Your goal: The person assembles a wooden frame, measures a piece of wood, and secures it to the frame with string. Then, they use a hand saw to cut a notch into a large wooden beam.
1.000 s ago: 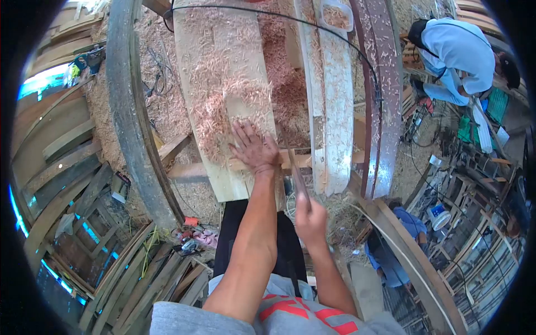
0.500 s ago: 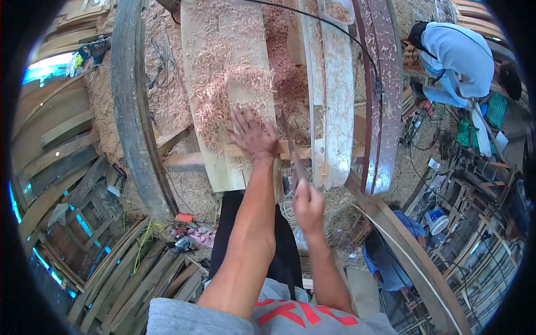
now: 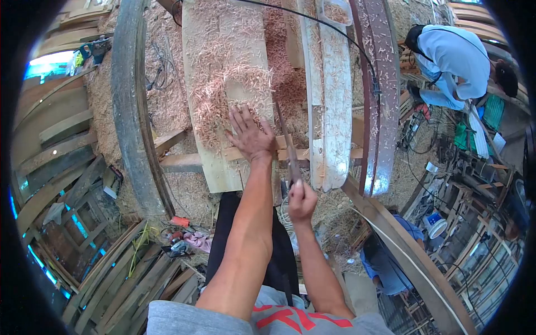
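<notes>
My left hand point(image 3: 254, 137) lies flat with its fingers spread on a pale wooden board point(image 3: 223, 176) strewn with curly shavings point(image 3: 209, 106). A long, narrow tool with a brown blade point(image 3: 289, 142) stands upright in the picture along the board's right edge. Its lower end is wrapped in the closed fingers of my right hand point(image 3: 302, 202), just below the near end of the board. Whether the blade touches the wood is hard to tell.
A weathered beam point(image 3: 129, 111) runs left of the board; a white plank point(image 3: 336, 111) and a dark red beam point(image 3: 388, 100) lie right. One person point(image 3: 455, 56) bends at upper right, another point(image 3: 391, 262) is at lower right. A black cable point(image 3: 340, 33) crosses above.
My right hand and the long tool have moved slightly up and to the left along the board's edge. My left hand stays pressed on the board.
</notes>
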### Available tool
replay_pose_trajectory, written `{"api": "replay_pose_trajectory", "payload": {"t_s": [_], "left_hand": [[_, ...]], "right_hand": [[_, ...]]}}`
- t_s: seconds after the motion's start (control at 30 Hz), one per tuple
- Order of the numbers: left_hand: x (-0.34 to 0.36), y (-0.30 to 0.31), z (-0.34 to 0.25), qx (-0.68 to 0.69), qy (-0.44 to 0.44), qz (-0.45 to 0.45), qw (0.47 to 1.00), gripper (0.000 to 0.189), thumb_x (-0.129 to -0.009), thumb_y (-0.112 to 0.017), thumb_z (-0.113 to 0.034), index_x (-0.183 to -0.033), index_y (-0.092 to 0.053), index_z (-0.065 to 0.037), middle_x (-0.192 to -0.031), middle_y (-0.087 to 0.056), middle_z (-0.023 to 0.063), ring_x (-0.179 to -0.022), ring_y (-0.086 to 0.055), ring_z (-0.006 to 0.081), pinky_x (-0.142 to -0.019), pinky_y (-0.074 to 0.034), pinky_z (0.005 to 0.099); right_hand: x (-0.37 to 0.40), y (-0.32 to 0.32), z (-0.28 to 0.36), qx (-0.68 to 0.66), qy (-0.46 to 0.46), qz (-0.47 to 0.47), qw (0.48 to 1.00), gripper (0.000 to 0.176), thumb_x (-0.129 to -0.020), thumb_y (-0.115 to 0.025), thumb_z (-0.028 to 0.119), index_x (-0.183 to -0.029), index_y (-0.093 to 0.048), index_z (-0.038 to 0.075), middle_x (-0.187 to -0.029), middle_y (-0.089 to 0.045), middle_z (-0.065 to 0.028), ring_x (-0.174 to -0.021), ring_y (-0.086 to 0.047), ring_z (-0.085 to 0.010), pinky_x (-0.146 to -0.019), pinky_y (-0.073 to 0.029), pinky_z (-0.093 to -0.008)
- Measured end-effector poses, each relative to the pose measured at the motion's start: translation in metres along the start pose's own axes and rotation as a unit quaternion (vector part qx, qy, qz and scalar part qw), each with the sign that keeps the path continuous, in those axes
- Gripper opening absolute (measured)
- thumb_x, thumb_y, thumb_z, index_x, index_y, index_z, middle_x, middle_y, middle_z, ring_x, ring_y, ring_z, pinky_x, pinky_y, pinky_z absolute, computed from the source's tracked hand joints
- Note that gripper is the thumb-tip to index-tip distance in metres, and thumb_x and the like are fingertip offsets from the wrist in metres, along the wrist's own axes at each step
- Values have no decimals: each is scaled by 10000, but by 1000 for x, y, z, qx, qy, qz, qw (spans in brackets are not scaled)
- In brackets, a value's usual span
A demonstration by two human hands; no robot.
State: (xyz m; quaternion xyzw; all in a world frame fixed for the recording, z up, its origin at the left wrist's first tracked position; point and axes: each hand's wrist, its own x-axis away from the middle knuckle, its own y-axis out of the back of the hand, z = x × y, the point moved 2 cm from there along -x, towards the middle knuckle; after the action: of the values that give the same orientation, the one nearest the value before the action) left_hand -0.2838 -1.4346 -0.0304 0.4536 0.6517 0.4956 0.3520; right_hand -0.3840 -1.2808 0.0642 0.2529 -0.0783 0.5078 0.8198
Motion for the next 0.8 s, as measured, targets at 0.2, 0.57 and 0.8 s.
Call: {"api": "replay_pose_trajectory", "payload": {"t_s": [0.2, 0.57, 0.8], "left_hand": [[0, 3, -1, -6, 2, 14, 1000, 682, -910, -521, -395, -1522, -316, -176, -1643, -211, 93, -1518, -196, 252, -1157, -171, 632], [1, 5, -5, -14, -1, -1, 1000, 640, -940, -489, -379, -1523, -317, -176, -1646, -201, 88, -1520, -191, 250, -1152, -198, 630], [4, 0, -1, -5, -22, -37, 999, 604, -954, -480, -361, -1499, -356, -134, -1613, -274, 120, -1502, -238, 280, -1148, -194, 646]], "right_hand": [[-42, -4, 84, 78, -13, 0, 997, 414, -987, -563, 313, -728, -604, -7, -582, -539, -192, -483, -527, -285, -507, -413, -393], [-11, 1, 45, 38, 62, -41, 996, 447, -995, -551, 332, -716, -588, -17, -531, -484, -148, -486, -462, -167, -488, -373, -385], [-17, 14, 35, 6, 6, -7, 1000, 503, -1018, -530, 388, -687, -578, 12, -531, -488, -32, -504, -452, -124, -484, -362, -340]]}}
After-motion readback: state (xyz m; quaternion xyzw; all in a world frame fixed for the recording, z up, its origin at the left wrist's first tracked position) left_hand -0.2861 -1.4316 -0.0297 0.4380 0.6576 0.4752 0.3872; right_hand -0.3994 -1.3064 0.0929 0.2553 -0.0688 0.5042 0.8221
